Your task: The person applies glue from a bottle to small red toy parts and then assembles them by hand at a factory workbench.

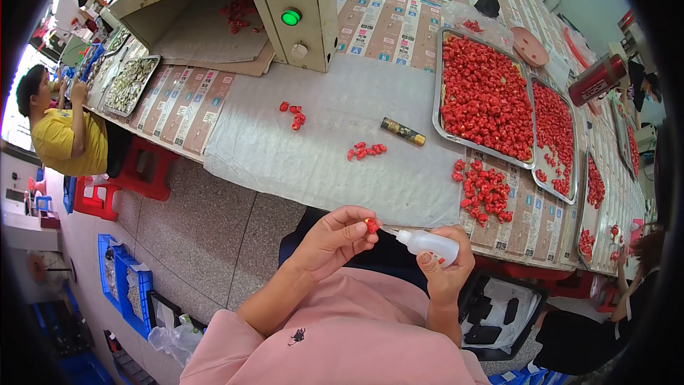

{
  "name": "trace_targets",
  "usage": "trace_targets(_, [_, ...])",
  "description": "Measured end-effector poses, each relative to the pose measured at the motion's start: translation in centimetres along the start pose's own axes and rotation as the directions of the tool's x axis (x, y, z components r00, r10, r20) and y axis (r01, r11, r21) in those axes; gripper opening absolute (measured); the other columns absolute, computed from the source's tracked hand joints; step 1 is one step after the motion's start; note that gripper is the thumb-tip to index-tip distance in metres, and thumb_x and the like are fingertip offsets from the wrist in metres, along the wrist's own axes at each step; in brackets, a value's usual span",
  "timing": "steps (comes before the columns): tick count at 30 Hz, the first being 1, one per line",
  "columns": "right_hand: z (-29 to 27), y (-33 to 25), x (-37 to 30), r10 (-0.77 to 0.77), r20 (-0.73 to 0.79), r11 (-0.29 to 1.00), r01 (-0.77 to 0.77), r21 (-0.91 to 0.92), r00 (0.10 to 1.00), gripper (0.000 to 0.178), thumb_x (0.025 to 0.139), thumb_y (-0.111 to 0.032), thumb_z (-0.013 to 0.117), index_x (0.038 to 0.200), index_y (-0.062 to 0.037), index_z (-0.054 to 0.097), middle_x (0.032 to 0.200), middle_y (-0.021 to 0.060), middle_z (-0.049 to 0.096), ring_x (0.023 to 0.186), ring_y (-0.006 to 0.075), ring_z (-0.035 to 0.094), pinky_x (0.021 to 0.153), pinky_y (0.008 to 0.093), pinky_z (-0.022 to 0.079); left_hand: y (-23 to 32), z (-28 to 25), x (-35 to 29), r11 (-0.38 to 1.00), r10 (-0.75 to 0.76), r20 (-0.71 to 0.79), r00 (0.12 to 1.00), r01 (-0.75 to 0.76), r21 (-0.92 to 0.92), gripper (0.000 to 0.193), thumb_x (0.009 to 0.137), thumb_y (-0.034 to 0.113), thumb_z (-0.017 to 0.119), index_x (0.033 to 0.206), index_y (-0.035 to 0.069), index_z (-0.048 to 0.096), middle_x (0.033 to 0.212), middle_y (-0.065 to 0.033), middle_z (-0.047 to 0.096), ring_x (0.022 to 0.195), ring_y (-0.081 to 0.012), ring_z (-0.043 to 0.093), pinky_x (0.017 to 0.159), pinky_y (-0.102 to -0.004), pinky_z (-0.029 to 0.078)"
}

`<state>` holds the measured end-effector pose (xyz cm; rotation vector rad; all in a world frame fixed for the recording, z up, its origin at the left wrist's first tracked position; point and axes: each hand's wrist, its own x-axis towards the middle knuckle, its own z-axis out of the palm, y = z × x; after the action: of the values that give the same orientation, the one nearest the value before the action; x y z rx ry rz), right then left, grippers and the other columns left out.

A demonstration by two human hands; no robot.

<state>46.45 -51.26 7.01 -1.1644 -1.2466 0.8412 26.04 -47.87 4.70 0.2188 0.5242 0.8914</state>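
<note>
My left hand pinches a small red piece between thumb and fingers, just past the table's near edge. A yellowish spot shows on that piece. In my right hand is a white squeeze bottle, lying on its side with its thin nozzle pointed left at the red piece. Whether the tip touches the piece I cannot tell. On the grey sheet ahead lie a short row of red pieces and another small group. A loose heap of red pieces lies to the right.
A metal tray heaped with red pieces stands at the right, more trays beyond it. A dark cylinder lies on the sheet. At the back left stands a metal machine with an open tunnel. Co-workers sit at far left and right.
</note>
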Motion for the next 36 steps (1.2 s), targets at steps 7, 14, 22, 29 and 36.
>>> trace_targets(7, [-0.03, -0.01, -0.1, 0.009, 0.003, 0.999, -0.009, -0.04, 1.0, 0.038, 0.073, -0.022, 0.078, 0.096, 0.0007, 0.057, 0.083, 0.0075, 0.056, 0.072, 0.0142, 0.052, 0.064, 0.0253, 0.042, -0.02, 0.68, -0.06, 0.999, 0.049, -0.041, 0.998, -0.048, 0.018, 0.017, 0.087, 0.001, 0.058, 0.103, 0.004, 0.057, 0.111, -0.0122, 0.06, 0.095, -0.0185, 0.063, 0.084, -0.0279, 0.054])
trace_targets(14, [0.18, -0.12, -0.12, -0.037, 0.003, 0.997, 0.037, -0.07, 0.999, 0.039, 0.073, -0.022, 0.078, 0.097, 0.0007, 0.057, 0.083, 0.0077, 0.056, 0.072, 0.0146, 0.052, 0.064, 0.0255, 0.042, -0.34, 0.69, -0.08, 0.991, 0.12, -0.074, 0.99, -0.115, 0.068, 0.018, 0.084, -0.002, 0.06, 0.101, 0.004, 0.058, 0.113, -0.0119, 0.059, 0.102, -0.0209, 0.061, 0.088, -0.03, 0.052])
trace_targets(22, [0.23, -0.17, -0.12, -0.048, 0.019, 0.995, 0.049, -0.082, 0.999, 0.039, 0.073, -0.021, 0.078, 0.097, 0.0005, 0.057, 0.084, 0.008, 0.057, 0.073, 0.0149, 0.053, 0.065, 0.0254, 0.042, -0.6, 0.28, 0.05, 0.968, 0.227, -0.07, 0.971, -0.217, 0.125, 0.02, 0.081, -0.007, 0.061, 0.098, 0.004, 0.058, 0.115, -0.0091, 0.056, 0.105, -0.0233, 0.059, 0.09, -0.0322, 0.051])
trace_targets(29, [0.32, -0.26, -0.08, -0.04, 0.026, 0.997, 0.042, -0.069, 0.999, 0.039, 0.073, -0.021, 0.078, 0.097, 0.0005, 0.057, 0.084, 0.0079, 0.058, 0.073, 0.0145, 0.053, 0.065, 0.0254, 0.043, -0.62, 0.42, 0.04, 0.966, 0.23, -0.058, 0.971, -0.221, 0.133, 0.02, 0.081, -0.007, 0.061, 0.097, 0.004, 0.058, 0.115, -0.0093, 0.056, 0.105, -0.0235, 0.059, 0.09, -0.032, 0.051])
trace_targets(36, [0.07, -0.06, -0.09, -0.028, 0.022, 0.996, 0.03, -0.08, 0.999, 0.038, 0.073, -0.02, 0.078, 0.097, 0.0007, 0.057, 0.084, 0.0081, 0.057, 0.072, 0.0144, 0.053, 0.064, 0.0248, 0.042, -0.62, 0.37, 0.05, 0.968, 0.226, -0.059, 0.972, -0.217, 0.125, 0.02, 0.081, -0.007, 0.061, 0.098, 0.005, 0.058, 0.115, -0.0096, 0.057, 0.105, -0.023, 0.059, 0.09, -0.0317, 0.051])
